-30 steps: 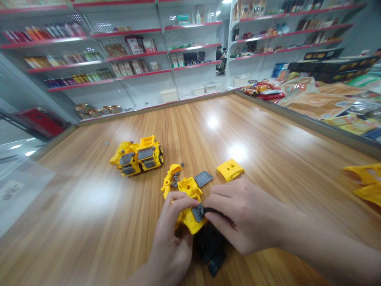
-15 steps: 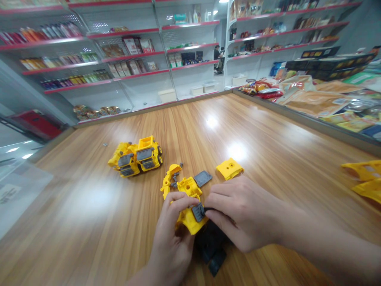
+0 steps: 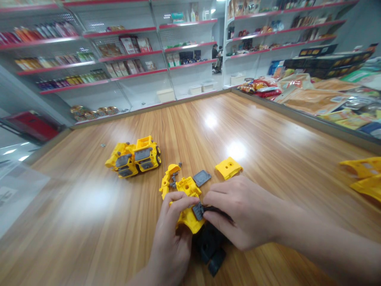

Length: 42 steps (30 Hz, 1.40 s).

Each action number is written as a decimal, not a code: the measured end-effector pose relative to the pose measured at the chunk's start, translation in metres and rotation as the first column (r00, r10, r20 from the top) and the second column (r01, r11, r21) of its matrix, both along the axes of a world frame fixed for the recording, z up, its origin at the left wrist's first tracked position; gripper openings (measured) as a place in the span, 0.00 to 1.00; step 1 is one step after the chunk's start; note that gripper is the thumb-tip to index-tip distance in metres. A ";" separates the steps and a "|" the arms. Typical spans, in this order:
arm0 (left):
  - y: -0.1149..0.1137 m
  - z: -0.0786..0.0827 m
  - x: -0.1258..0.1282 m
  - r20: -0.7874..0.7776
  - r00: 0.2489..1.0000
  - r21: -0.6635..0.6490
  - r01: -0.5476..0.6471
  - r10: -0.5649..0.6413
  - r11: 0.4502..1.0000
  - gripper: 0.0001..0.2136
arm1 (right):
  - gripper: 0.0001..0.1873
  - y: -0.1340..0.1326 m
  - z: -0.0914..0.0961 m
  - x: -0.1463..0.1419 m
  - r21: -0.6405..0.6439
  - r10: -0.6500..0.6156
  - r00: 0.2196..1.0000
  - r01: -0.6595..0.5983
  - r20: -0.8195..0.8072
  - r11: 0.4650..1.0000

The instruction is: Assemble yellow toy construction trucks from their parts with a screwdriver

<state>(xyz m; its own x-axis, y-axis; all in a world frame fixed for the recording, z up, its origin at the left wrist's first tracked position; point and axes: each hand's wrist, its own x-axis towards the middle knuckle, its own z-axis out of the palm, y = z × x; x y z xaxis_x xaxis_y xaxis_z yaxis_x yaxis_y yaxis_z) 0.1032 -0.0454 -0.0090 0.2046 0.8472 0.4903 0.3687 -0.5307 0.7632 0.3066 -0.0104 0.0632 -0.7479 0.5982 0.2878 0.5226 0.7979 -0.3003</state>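
Observation:
My left hand [image 3: 174, 234] is closed around a yellow toy-truck part [image 3: 193, 225], with a grey panel [image 3: 197, 211] set against it. My right hand [image 3: 238, 210] pinches a slim dark piece [image 3: 219, 211] whose near end meets the grey panel; its kind is unclear. Under both hands lies a black toy part [image 3: 211, 250], partly hidden. Just beyond my fingers are a yellow toy part with a round hole [image 3: 188, 185], a yellow digger arm [image 3: 169, 179] with small grey pieces beside it, a flat grey plate [image 3: 202, 178] and a yellow plate with two holes [image 3: 229, 168].
Two yellow toy trucks [image 3: 135, 157] stand side by side on the wooden table [image 3: 184, 131]. More yellow parts [image 3: 364, 176] lie at the right edge. A clear plastic container [image 3: 20, 194] is at the left. Packaged goods [image 3: 315, 99] lie beyond the right rim; stocked shelves [image 3: 127, 53] line the back.
My right hand has turned slightly, showing more of the slim dark piece between its fingers. My left hand keeps its grip on the yellow part. The view has shifted a little.

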 end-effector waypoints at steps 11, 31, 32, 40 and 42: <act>-0.001 0.001 0.001 0.012 1.000 -0.039 -0.024 0.024 0.999 0.20 | 0.06 0.002 -0.003 0.002 0.081 0.016 0.999 -0.018 0.034 0.997; -0.001 0.007 0.002 -0.074 0.985 -0.134 -0.165 0.156 0.977 0.15 | 0.09 0.006 -0.005 0.000 -0.044 -0.019 1.000 0.018 -0.024 0.999; -0.001 0.007 0.002 -0.071 0.985 -0.138 -0.165 0.156 0.977 0.14 | 0.09 0.006 -0.004 0.000 -0.039 -0.019 1.000 0.018 -0.025 0.999; -0.001 0.008 0.002 -0.079 0.987 -0.083 -0.144 0.138 0.986 0.15 | 0.08 0.006 -0.004 0.000 -0.017 -0.007 1.000 0.007 -0.027 1.000; -0.001 0.008 0.002 -0.082 0.987 -0.060 -0.143 0.138 0.988 0.15 | 0.07 0.005 -0.004 0.001 -0.019 0.001 1.000 -0.001 -0.022 1.000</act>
<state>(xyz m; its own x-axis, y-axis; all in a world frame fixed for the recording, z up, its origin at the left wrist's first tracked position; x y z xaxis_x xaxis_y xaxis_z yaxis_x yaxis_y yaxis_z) 0.1050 -0.0465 -0.0007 0.1164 0.8998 0.4204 0.4950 -0.4195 0.7609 0.3076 -0.0049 0.0588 -0.7420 0.6031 0.2929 0.5149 0.7924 -0.3271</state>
